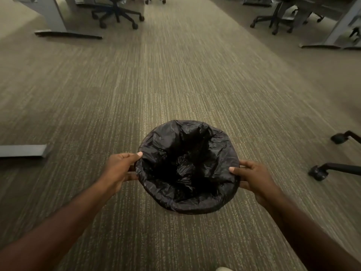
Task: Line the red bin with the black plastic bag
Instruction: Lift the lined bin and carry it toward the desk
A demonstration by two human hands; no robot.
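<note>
The black plastic bag is spread over a round bin seen from above, its edge folded out over the whole rim. The bag's crumpled middle sags down inside. The red bin itself is hidden under the bag; no red shows. My left hand grips the left side of the rim, thumb on top of the plastic. On the opposite side, my right hand holds the rim the same way. The bin sits low over the carpet; whether it touches the floor I cannot tell.
Office chairs on castors stand at the far left and far right. Grey desk feet lie at upper left, upper right and left edge. Black chair legs with castors reach in from the right.
</note>
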